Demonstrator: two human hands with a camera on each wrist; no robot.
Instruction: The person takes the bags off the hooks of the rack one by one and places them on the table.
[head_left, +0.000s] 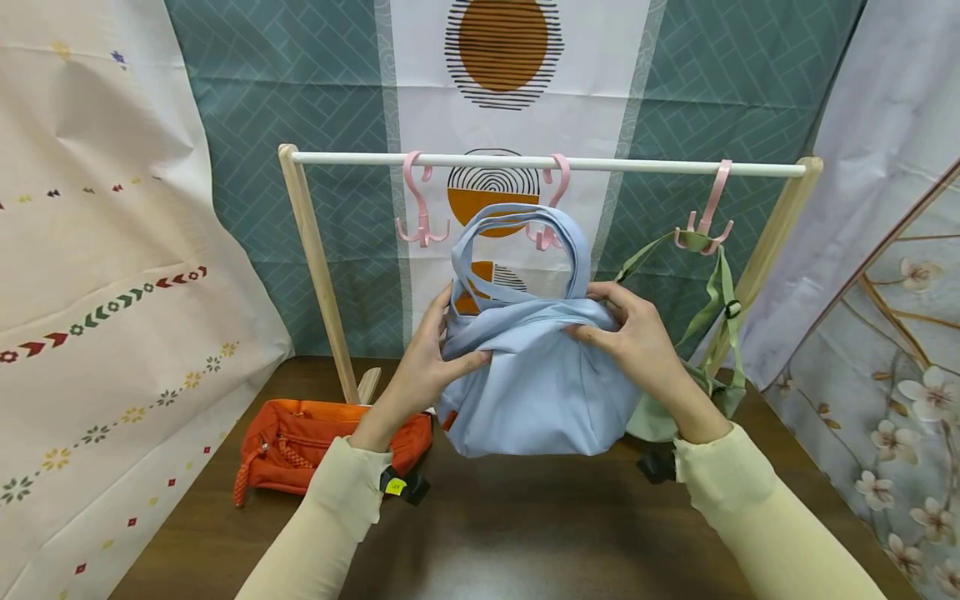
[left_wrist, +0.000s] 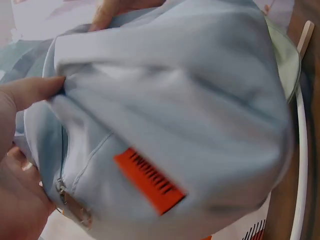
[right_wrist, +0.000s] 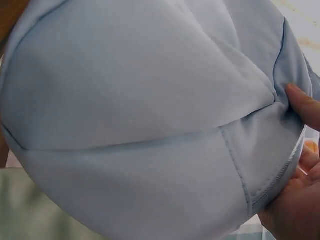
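Observation:
A light blue cloth handbag [head_left: 540,383] is held up in front of the rack by both hands, its looped handles [head_left: 573,242] standing upright. My left hand [head_left: 431,358] grips its upper left side, thumb on the front and fingers behind. On the upper right side, my right hand [head_left: 637,333] pinches the fabric the same way. The left wrist view shows an orange label [left_wrist: 150,181] and a zipper pull [left_wrist: 75,205] on the bag. Behind the handles hangs a pink hook [head_left: 551,204], overlapped by them in the head view.
A white rail [head_left: 487,161] on wooden posts carries another pink hook [head_left: 420,204] at left and a third [head_left: 705,212] at right, from which a green bag [head_left: 723,392] hangs by its strap. An orange bag [head_left: 292,446] lies on the brown table [head_left: 525,533].

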